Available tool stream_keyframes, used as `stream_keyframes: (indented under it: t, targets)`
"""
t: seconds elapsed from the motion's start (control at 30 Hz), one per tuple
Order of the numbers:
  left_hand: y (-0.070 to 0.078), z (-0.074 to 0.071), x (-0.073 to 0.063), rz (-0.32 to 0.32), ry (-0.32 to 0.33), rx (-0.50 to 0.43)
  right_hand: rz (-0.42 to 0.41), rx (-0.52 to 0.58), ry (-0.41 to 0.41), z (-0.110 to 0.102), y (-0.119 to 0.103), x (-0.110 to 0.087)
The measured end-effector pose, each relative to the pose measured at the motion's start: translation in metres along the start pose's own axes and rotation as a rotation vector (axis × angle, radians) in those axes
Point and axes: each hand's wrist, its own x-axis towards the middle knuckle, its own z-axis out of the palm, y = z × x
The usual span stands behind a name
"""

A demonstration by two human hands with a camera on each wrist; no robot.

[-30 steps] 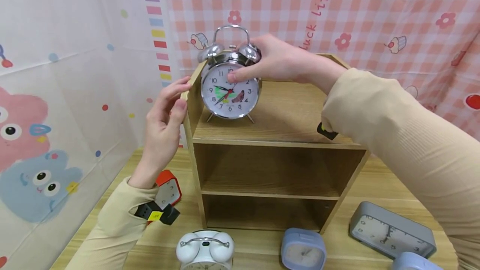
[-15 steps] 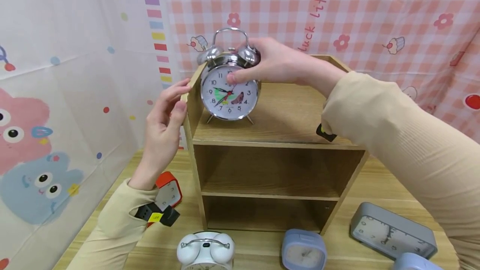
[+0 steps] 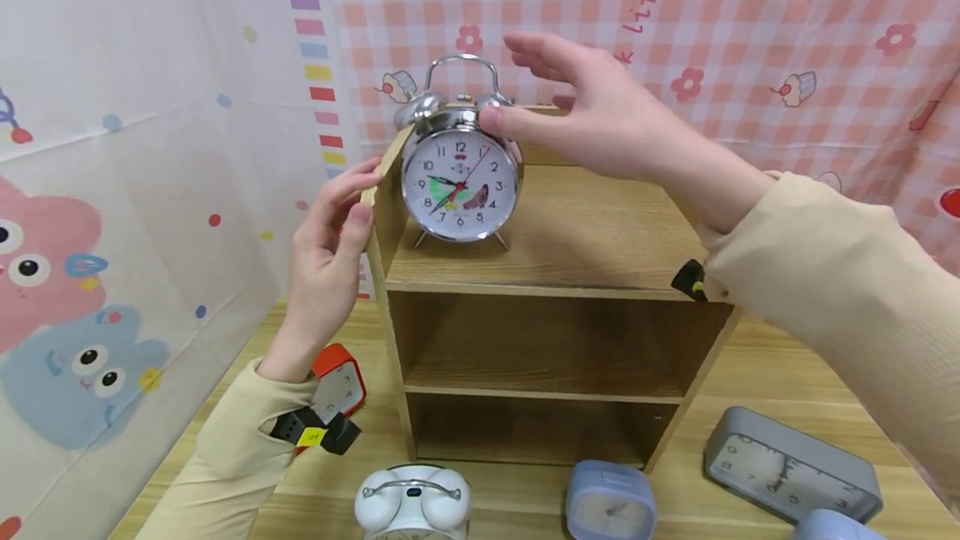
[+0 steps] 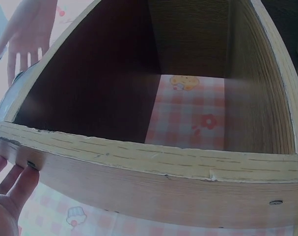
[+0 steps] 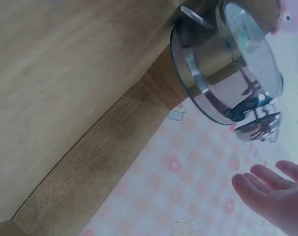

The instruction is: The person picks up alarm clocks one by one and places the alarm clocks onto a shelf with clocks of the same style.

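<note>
A silver twin-bell alarm clock (image 3: 461, 183) stands upright on its two feet at the left end of the top shelf of a wooden shelf unit (image 3: 555, 290). My right hand (image 3: 592, 111) is beside its right bell with spread fingers, the thumb overlapping the bell in the head view. In the right wrist view that hand (image 5: 276, 196) is apart from the clock (image 5: 227, 64) and holds nothing. My left hand (image 3: 324, 265) rests against the unit's left side panel, fingertips outside and thumb at the front edge. The left wrist view shows its fingers (image 4: 21, 187) touching that panel (image 4: 129, 182).
Below on the wooden table, a red clock (image 3: 341, 382) lies behind my left wrist. A white twin-bell clock (image 3: 412, 502), a blue clock (image 3: 611, 500) and a grey clock (image 3: 791, 465) stand in front of the unit. Another blue clock (image 3: 836, 526) shows at the bottom edge.
My right hand has let go of the silver alarm clock and moved up and to the right, its fingers straightening. The clock stays in place, and my left hand has not moved.
</note>
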Motion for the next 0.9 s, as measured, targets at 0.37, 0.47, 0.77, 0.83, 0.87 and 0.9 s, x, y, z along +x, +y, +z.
stream_keyframes:
  t: [0.37,0.47,0.77,0.83,0.87,0.9]
  targets:
    - [-0.001,-0.001,0.000,-0.007,0.008,-0.022,-0.215,-0.102,0.159,0.006,0.008,-0.057]
    - [-0.001,-0.002,0.000,-0.009,0.006,-0.020,-0.274,-0.122,0.187,0.013,0.016,-0.070]
    - [-0.003,-0.001,0.001,0.000,0.008,-0.023,-0.364,-0.141,0.206,0.027,0.035,-0.110]
    - [-0.003,-0.002,0.002,0.005,0.006,-0.022,-0.389,-0.140,0.210,0.031,0.037,-0.117]
    - [-0.003,-0.002,0.002,0.006,0.006,-0.023,-0.392,-0.141,0.208,0.033,0.038,-0.121]
    - [-0.004,-0.002,0.002,0.007,0.006,-0.025,-0.396,-0.141,0.203,0.035,0.039,-0.125]
